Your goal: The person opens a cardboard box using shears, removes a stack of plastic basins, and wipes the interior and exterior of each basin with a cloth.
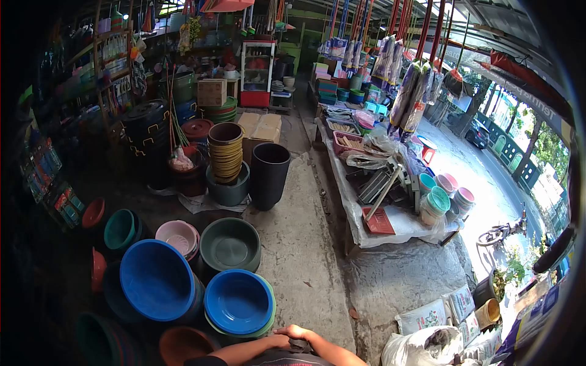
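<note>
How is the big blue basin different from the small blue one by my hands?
The big blue basin looks wider than the small blue basin. The small blue basin is close to your hands; the big blue basin is farther left. A pale green rim peeks from beneath the small blue basin, but none shows under the big one. Both are round and open.

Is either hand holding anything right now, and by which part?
It cannot be told: the left hand and right hand are close together beside a dark thing, but whether either grips it is unclear.
</note>
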A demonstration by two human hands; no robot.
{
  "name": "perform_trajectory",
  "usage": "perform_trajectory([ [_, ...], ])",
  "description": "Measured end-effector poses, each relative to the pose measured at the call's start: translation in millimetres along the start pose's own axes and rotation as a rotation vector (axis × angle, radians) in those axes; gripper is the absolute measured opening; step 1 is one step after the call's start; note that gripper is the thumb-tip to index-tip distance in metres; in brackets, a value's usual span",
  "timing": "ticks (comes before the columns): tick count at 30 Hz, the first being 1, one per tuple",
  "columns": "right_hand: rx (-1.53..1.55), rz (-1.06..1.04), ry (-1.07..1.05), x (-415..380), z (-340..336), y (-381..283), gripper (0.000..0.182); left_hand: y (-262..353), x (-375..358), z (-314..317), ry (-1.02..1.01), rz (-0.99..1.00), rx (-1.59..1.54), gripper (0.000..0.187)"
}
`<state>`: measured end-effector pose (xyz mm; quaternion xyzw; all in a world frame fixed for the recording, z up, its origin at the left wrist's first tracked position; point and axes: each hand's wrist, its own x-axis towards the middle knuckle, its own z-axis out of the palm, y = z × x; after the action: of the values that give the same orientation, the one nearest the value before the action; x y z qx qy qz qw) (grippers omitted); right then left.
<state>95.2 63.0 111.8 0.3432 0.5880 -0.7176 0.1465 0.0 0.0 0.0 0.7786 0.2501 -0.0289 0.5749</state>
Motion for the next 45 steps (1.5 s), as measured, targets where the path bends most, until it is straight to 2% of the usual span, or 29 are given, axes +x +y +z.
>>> perform_trajectory([
  [2, -0.007, 0.079, -0.017, -10, 3, -15, 0.038, -3, 2, 4, 0.040, -0.035, -0.081, 0.033],
  [6, 0.016, 0.036, -0.041, -2, 3, -1, 0.037, 12, -6, 2, 0.114, -0.087, -0.063, 0.031],
  [8, -0.016, -0.027, -0.007, -1, 0, 8, 0.046, 21, -4, 2, 0.159, -0.115, -0.054, 0.030],
  [12, -0.151, -0.135, -0.015, -7, -6, 23, 0.045, 41, 3, 0, 0.255, -0.166, -0.038, 0.029],
  [14, -0.058, -0.050, 0.105, -30, -4, 8, 0.047, 50, 3, -3, 0.300, -0.193, -0.030, 0.029],
  [15, -0.051, -0.046, 0.103, -27, -8, 27, 0.047, 53, -3, -5, 0.320, -0.207, -0.028, 0.030],
  [17, 0.197, 0.107, 0.405, -17, -18, 80, 0.050, 65, 1, -8, 0.357, -0.235, -0.022, 0.030],
  [18, -0.031, 0.066, 0.483, -25, -30, 103, 0.052, 43, 2, 5, 0.589, -0.331, -0.303, 0.044],
  [19, 0.028, 0.230, 0.504, -32, -39, 131, 0.050, 32, 2, 11, 0.765, -0.437, -0.429, 0.042],
  [21, 0.059, 0.373, 0.533, -64, -55, 184, 0.042, -7, -8, 22, 0.880, -0.772, -0.971, 0.041],
  [22, 0.069, 0.454, 0.552, -88, -61, 195, 0.037, -36, -10, 41, 1.084, -0.775, -1.005, 0.032],
  [23, 0.091, 0.503, 0.551, -105, -69, 217, 0.035, -71, -9, 65, 1.246, -0.893, -0.777, 0.023],
  [24, 0.119, 0.557, 0.544, -119, -70, 254, 0.034, -65, -28, 58, 0.969, -0.960, -0.757, 0.018],
  [25, 0.131, 0.666, 0.515, -132, -75, 289, 0.033, -43, -34, 41, 0.952, -0.973, -0.760, 0.018],
  [26, 0.076, 0.774, 0.412, -138, -82, 332, 0.034, -3, -37, 8, 1.281, -0.861, -1.339, 0.017],
  [27, 0.148, 0.812, 0.508, -153, -76, 354, 0.035, 17, -37, -13, 1.589, -0.652, -1.918, 0.017],
  [28, 0.274, 0.792, 0.540, -171, -72, 360, 0.035, 11, -34, -17, 1.594, -0.659, -1.912, 0.017],
  [29, 0.368, 0.879, 0.557, -181, -73, 359, 0.036, 2, -29, -17, 1.496, -0.750, -1.514, 0.018],
  [31, 0.259, 0.803, 0.524, -185, -77, 361, 0.036, -50, -13, 9, 1.265, -0.949, -0.675, 0.025],
  [33, 0.306, 0.722, 0.559, -191, -79, 318, 0.023, -34, -11, -12, 1.283, -0.909, -0.860, 0.022],
  [34, 0.307, 0.724, 0.565, -177, -96, 298, 0.023, -41, -9, -23, 1.280, -0.903, -0.861, 0.022],
  [36, 0.230, 0.680, 0.536, -143, -131, 256, 0.023, -63, -7, -41, 1.324, -0.952, -1.308, 0.016],
  [37, 0.191, 0.657, 0.520, -123, -147, 236, 0.023, -73, -4, -57, 1.322, -0.948, -1.308, 0.016],
  [39, 0.113, 0.607, 0.488, -80, -185, 195, 0.023, -100, 2, -97, 1.413, -1.023, -1.720, 0.015],
  [41, 0.039, 0.563, 0.454, -47, -221, 160, 0.023, -131, 0, -145, 1.387, -1.041, -1.750, 0.017],
  [43, -0.033, 0.514, 0.469, -13, -272, 155, 0.021, -150, -5, -201, 1.059, -1.086, -0.800, 0.022],
  [45, 0.392, 0.650, 0.648, 10, -339, 103, 0.022, -150, -21, -288, 0.774, -1.072, -0.566, 0.028],
])
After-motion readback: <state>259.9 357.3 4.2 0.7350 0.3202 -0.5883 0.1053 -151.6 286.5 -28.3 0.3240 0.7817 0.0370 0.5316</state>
